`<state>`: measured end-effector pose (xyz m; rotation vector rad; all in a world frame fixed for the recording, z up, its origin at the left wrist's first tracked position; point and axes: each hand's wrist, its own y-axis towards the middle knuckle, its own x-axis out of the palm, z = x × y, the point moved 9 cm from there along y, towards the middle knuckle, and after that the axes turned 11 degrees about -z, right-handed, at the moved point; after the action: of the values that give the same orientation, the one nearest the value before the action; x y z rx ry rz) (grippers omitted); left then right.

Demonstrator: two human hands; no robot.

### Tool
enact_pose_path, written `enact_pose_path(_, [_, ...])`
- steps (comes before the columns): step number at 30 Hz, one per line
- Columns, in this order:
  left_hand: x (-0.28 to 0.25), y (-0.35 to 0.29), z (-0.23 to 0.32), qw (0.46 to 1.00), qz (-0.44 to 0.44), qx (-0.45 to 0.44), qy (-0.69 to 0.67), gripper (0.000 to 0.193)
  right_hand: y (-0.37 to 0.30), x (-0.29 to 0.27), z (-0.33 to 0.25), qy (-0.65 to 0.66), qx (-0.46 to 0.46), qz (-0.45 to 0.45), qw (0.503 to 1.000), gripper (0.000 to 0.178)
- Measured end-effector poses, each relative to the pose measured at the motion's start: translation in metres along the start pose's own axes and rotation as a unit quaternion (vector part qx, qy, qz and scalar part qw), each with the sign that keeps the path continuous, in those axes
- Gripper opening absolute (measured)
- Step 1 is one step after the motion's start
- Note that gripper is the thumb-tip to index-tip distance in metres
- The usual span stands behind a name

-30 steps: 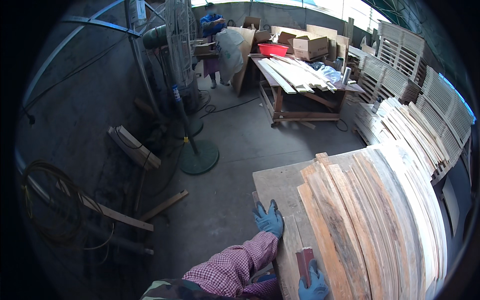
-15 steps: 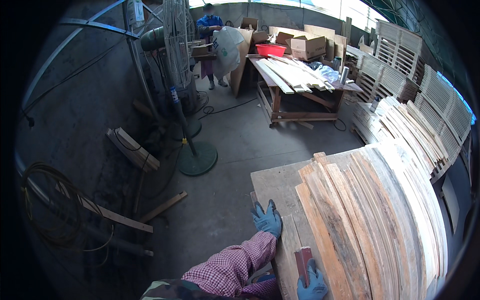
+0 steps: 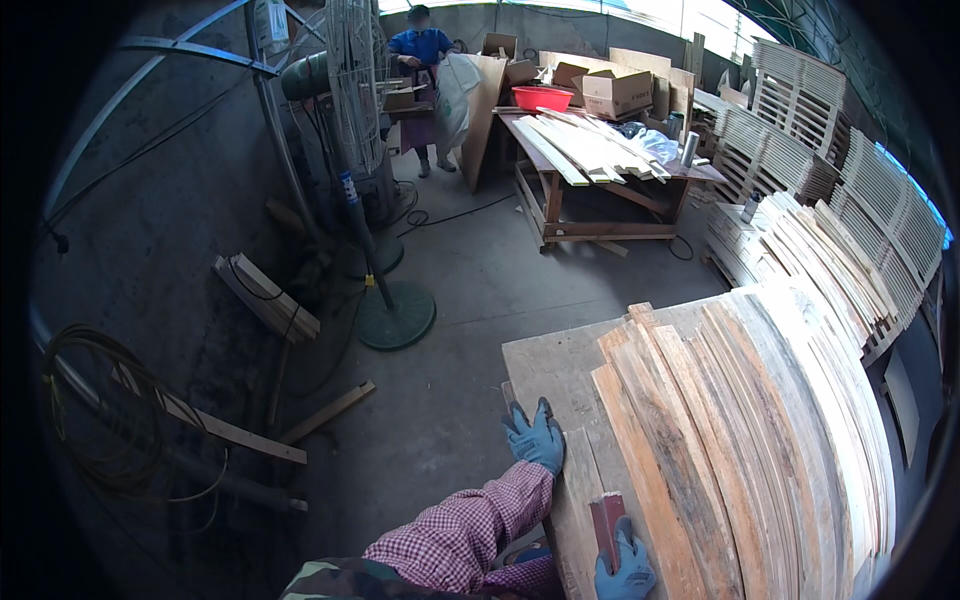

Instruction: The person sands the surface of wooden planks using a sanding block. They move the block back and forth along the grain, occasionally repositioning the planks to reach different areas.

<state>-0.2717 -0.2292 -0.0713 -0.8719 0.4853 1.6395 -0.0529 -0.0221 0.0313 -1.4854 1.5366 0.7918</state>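
Note:
My left hand (image 3: pixel 536 438), in a blue-grey work glove, presses on the far end of a narrow wooden board (image 3: pixel 577 500) near the left edge of the worktable. Its fingers are spread. My right hand (image 3: pixel 627 566), gloved alike, is closed round a dark red block (image 3: pixel 606 522) that looks like a sanding block. The block rests on or just over the wood, right of the narrow board; contact is hard to tell. Beside it on the worktable (image 3: pixel 548 355) lies a row of long wooden boards (image 3: pixel 690 420), brown nearby and pale farther right.
A green-based stand fan (image 3: pixel 396 316) stands left on the floor, by a loose wood strip (image 3: pixel 328 413) and coiled hose (image 3: pixel 75 400). Ahead, another table (image 3: pixel 530 205) carries pale strips, a red basin (image 3: pixel 541 98) and cartons. Slatted stacks (image 3: pixel 790 100) rise right. A person (image 3: pixel 420 50) stands far off.
Both my hands and the block stay practically in place. The far person has straightened and shifted an arm beside the white sack.

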Motion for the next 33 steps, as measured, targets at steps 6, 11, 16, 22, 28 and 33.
enact_pose_path(6, [0.0000, 0.0000, 0.0005, 1.000, 0.001, -0.001, 0.001, 0.057, 0.0001, -0.0001, -0.0004, 0.003, -0.001, -0.002, 1.000, 0.059])
enact_pose_path(11, [0.0003, -0.0001, -0.0006, 1.000, 0.002, -0.005, -0.003, 0.056, 0.0002, 0.0013, 0.0007, 0.000, -0.005, -0.001, 1.000, 0.059])
enact_pose_path(16, [0.0007, 0.0001, -0.0014, 1.000, 0.002, -0.009, -0.004, 0.053, 0.0004, 0.0019, 0.0015, 0.008, -0.001, -0.005, 1.000, 0.057])
enact_pose_path(22, [0.0020, 0.0005, -0.0023, 1.000, 0.016, 0.001, -0.010, 0.052, 0.0011, 0.0008, -0.0001, 0.007, 0.012, -0.024, 1.000, 0.060])
enact_pose_path(28, [0.0037, 0.0011, -0.0031, 1.000, 0.017, 0.001, -0.003, 0.052, 0.0003, -0.0021, -0.0029, 0.004, 0.002, -0.012, 1.000, 0.064])
enact_pose_path(33, [-0.0013, -0.0007, 0.0000, 1.000, 0.019, 0.005, -0.005, 0.053, 0.0006, -0.0024, -0.0025, 0.003, 0.010, -0.019, 1.000, 0.063])
